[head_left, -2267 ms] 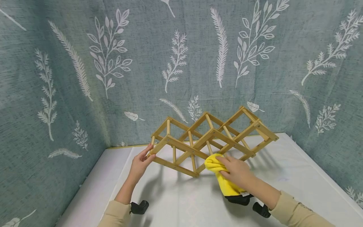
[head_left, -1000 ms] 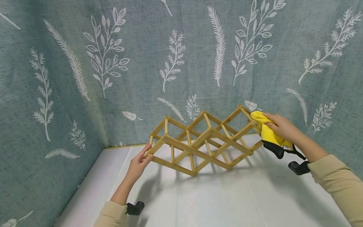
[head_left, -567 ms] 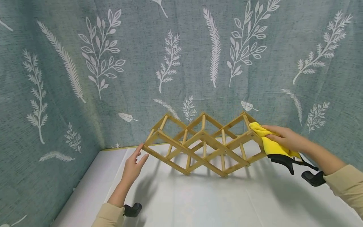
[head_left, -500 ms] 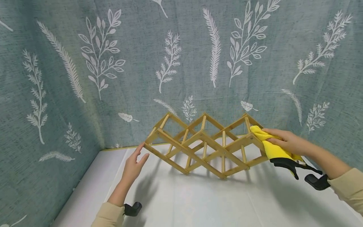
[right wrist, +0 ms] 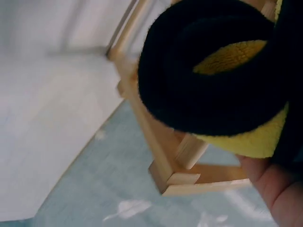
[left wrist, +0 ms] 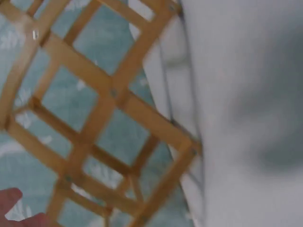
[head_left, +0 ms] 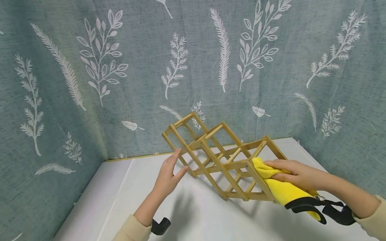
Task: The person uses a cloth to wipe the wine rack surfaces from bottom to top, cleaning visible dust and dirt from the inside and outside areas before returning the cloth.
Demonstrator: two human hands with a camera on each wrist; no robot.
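Head view: right hand grips cloth against rack; left hand, fingers apart. Bracing the rack should keep contact even.

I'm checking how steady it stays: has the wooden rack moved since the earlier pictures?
Yes. In the head view, against the leaf-print curtain, the wooden rack has turned: its left end is farther right and higher, its right end lower.

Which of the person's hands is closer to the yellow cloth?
The right. The right hand grips the yellow cloth at the right end of the wooden rack; the left hand is well left of the cloth, by the rack's left part.
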